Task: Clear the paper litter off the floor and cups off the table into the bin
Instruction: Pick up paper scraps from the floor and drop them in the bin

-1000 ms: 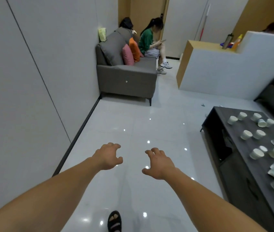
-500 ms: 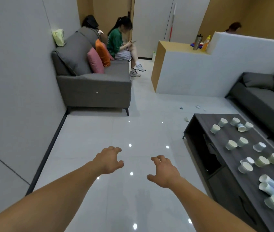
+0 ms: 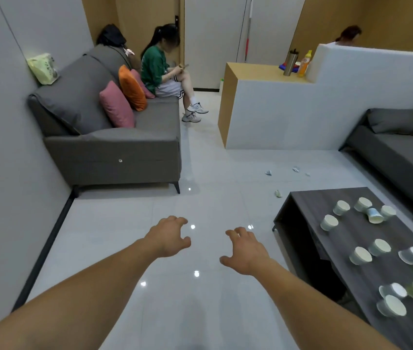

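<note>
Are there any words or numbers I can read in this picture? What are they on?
Nothing is readable.
Pale green bag on the sofa back: marks too blurred.
Yellow bottle on the counter: label too small.
Green shirt: faint print too blurred.

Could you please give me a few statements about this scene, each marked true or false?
1. Some cups on the table lie tipped over. True.
2. Both hands hold cups. False: the left hand and the right hand hold nothing, their fingers loosely curled above the floor.
3. Paper scraps lie on the floor past the table's far end. True.
4. A bin stands next to the table. False: no bin is in view.
</note>
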Tool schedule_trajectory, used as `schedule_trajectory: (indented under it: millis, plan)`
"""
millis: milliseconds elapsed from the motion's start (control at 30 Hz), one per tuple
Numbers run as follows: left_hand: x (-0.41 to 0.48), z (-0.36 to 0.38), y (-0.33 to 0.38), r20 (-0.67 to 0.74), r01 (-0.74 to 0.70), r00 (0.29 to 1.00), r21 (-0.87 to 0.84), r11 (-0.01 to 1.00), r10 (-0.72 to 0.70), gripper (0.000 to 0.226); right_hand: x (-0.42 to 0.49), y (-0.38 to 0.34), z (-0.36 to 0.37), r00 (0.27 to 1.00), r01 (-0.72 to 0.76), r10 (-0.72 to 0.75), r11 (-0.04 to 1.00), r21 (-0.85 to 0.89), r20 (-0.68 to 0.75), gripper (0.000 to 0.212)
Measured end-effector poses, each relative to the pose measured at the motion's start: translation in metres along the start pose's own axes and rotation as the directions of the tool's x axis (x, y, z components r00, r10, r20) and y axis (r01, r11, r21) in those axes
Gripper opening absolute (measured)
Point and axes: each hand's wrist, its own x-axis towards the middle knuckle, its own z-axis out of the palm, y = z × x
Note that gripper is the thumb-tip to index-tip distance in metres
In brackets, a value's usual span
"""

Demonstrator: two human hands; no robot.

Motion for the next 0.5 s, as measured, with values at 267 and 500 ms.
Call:
schedule_trajectory:
  millis: [267, 500]
  plan:
    - [0.159, -0.044, 0.02, 0.032, -0.088, 0.996, 0.052, 0.995, 0.086, 0.063, 0.133, 0.044, -0.044, 0.997, -0.077, 0.077, 0.997, 0.005, -0.024, 0.079]
    - [0.308, -0.103, 0.045, 0.075, -0.213, 0.976, 0.1, 0.972, 0.206, 0.064, 0.246, 0.073, -0.106, 0.98, -0.187, 0.19, 0.981, 0.054, -0.06, 0.079]
